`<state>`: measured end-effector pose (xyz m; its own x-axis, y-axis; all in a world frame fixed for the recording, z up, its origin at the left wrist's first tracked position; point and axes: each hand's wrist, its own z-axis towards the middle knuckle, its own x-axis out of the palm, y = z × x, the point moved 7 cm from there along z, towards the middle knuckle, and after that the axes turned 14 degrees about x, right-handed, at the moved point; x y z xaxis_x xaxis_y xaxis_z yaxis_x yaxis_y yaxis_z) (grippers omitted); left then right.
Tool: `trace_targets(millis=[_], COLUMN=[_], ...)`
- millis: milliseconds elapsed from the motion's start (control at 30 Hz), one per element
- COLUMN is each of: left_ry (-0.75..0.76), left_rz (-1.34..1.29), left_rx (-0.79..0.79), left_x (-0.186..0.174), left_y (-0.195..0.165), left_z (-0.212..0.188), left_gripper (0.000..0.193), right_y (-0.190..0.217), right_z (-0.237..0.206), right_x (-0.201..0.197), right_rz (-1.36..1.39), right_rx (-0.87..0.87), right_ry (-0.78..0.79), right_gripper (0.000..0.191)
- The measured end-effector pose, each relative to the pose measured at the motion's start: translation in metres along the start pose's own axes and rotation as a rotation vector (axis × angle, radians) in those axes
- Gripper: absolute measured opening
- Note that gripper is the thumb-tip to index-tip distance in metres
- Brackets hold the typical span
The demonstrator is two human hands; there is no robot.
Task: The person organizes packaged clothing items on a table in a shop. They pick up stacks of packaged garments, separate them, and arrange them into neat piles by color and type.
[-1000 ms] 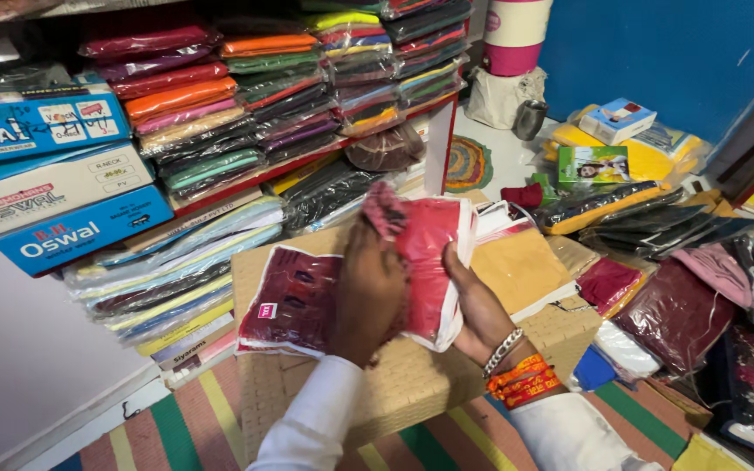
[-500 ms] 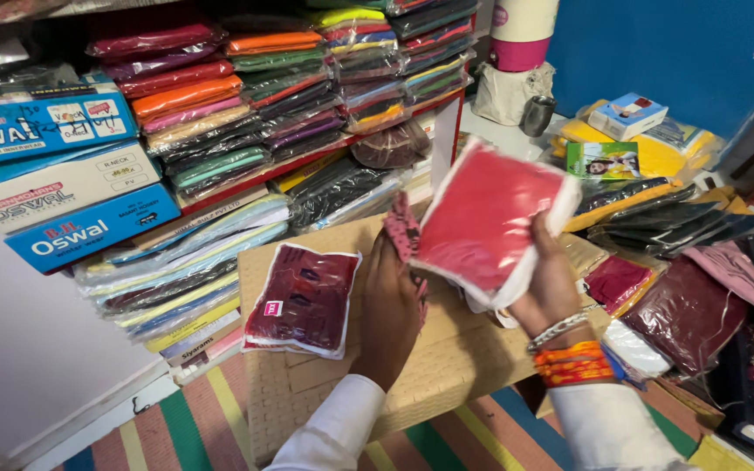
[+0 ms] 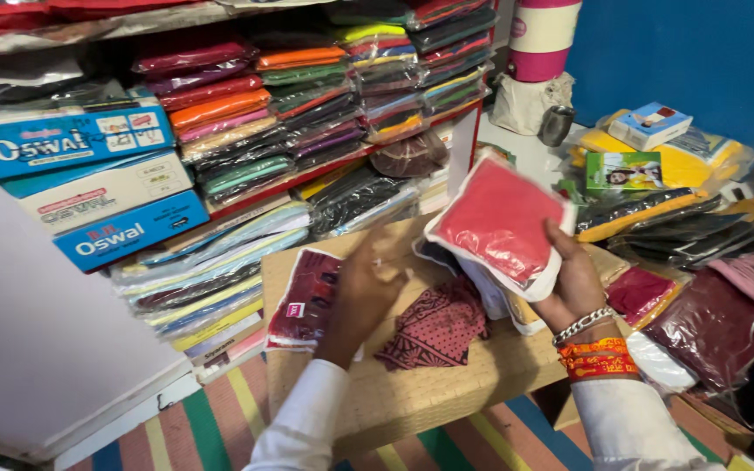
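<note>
My right hand (image 3: 573, 283) grips a clear plastic packet of red cloth (image 3: 497, 222) with a white edge, lifted and tilted over a woven tan stool top (image 3: 429, 392). My left hand (image 3: 364, 292) hovers with fingers apart above the stool and holds nothing. Just right of it lies a folded maroon printed cloth (image 3: 438, 327). A dark maroon packet with a small label (image 3: 307, 301) lies flat to the left, partly behind my left hand. More packets are hidden under the red one.
Shelves at the left hold stacks of coloured cloth packets (image 3: 307, 96) and blue and white boxes (image 3: 89, 187). Dark and maroon packets (image 3: 709, 323) pile at the right, with small boxes (image 3: 647, 126) and a steel cup (image 3: 556, 125) behind. A striped mat (image 3: 202, 419) covers the floor.
My right hand has raised the red packet further and turned it up. The maroon printed cloth now lies on the stool, and my left hand has lifted off it with fingers spread.
</note>
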<state>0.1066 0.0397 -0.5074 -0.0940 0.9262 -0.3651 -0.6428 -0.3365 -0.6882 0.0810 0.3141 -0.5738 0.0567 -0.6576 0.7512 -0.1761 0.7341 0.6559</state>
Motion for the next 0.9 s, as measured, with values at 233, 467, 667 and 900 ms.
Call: trace_targets(millis=[233,467,667,900], left_ry=[0.040,-0.101,-0.209,-0.112], left_rz=[0.033,-0.404,-0.974,-1.009], left_rx=[0.535,-0.005,-0.381,-0.553], left_x=[-0.042,-0.087,-0.099,-0.089], left_y=[-0.031,0.021,0.033,0.054], left_z=[-0.016,-0.019,-0.037,-0.051], left_gripper=[0.054,0.024,0.041,0.060], right_y=[-0.089,-0.127,-0.138,-0.166], right_z=[0.006,-0.002,0.013,0.027], right_x=[0.038,0.114,0.115,0.131], right_rz=[0.021,0.032,-0.484,-0.622], right_rx=[0.472,0.670,0.347,0.286], right_ry=[0.234,0.598,0.065,0.091], right_gripper=[0.036,0.060,0.053,0.037])
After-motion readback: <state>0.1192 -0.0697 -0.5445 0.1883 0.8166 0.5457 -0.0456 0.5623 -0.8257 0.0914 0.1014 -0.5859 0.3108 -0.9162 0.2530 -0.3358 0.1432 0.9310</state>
